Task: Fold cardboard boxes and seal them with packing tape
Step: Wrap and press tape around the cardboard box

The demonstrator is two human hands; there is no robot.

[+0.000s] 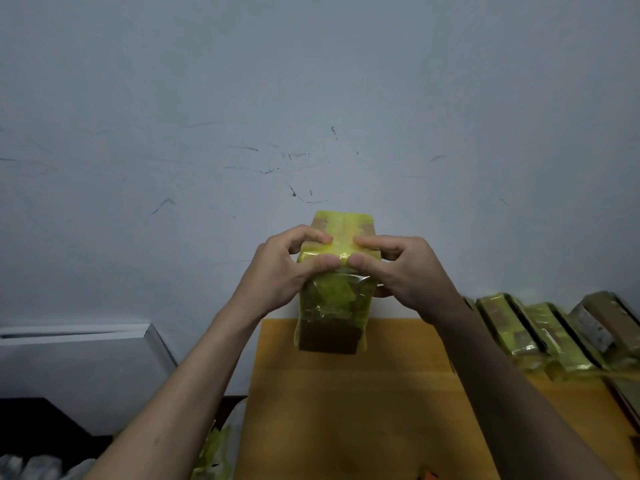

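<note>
A small brown cardboard box (329,337) wrapped in yellow packing tape is held up above the wooden table (363,410), in front of the wall. My left hand (280,271) grips its left side, thumb pressed on the near top edge and a fingertip on the taped top. My right hand (405,271) grips the right side the same way. The two thumbs almost meet at the middle of the tape strip (343,233) that runs over the top. The box's lower front face is bare cardboard.
A row of several taped boxes (540,334) lies on the table's right side against the wall. A grey-white flat object (79,362) stands at the left. Yellow tape scraps (214,452) lie beside the table's left edge. A scuffed wall (311,116) fills the background.
</note>
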